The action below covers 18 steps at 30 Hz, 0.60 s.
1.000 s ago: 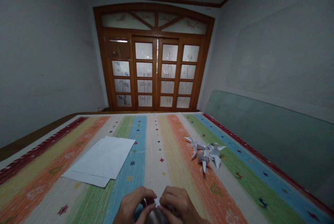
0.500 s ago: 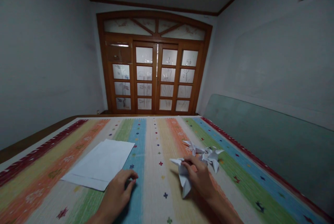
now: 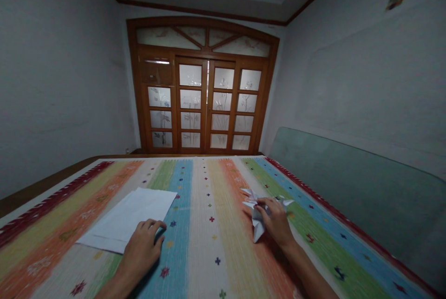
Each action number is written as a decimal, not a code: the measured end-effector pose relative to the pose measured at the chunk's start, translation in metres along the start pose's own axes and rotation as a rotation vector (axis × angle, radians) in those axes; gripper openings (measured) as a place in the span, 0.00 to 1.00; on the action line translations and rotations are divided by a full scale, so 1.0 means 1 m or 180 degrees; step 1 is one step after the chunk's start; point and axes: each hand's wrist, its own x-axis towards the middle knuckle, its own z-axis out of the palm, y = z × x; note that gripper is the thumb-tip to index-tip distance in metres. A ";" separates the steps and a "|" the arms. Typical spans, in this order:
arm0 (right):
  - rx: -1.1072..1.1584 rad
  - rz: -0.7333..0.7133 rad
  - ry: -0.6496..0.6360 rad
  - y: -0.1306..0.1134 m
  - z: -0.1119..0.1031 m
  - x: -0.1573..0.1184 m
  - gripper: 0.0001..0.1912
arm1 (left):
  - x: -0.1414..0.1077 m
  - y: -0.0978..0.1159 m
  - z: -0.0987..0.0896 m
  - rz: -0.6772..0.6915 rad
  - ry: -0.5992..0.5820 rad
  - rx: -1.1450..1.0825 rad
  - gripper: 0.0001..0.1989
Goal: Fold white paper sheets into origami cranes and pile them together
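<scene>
My right hand (image 3: 276, 223) pinched a folded white paper figure (image 3: 258, 224) while my left hand (image 3: 141, 248) rested with spread fingers beside a flat white paper sheet (image 3: 130, 213).

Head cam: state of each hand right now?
Left hand: open, empty, by the paper sheets.
Right hand: closed, holding a folded white paper figure.

I'm resting my left hand (image 3: 142, 243) palm down, its fingers curving forward and its fingertips pressing downward. I'm holding my right hand (image 3: 275, 222) farther forward and to the side, fingers bent and pinching together, wrist angled inward. My bare left forearm (image 3: 111, 280) and right forearm (image 3: 310, 276) are both slanting in from the bottom of my view.
</scene>
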 end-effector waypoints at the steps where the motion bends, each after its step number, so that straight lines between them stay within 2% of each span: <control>1: -0.0039 -0.0007 -0.0001 0.003 0.000 0.000 0.13 | 0.000 0.000 0.000 -0.0008 -0.0007 0.0012 0.12; 18: -0.0541 -0.0270 -0.0018 0.033 -0.002 0.001 0.11 | 0.002 -0.001 -0.008 -0.0051 -0.0044 0.0240 0.14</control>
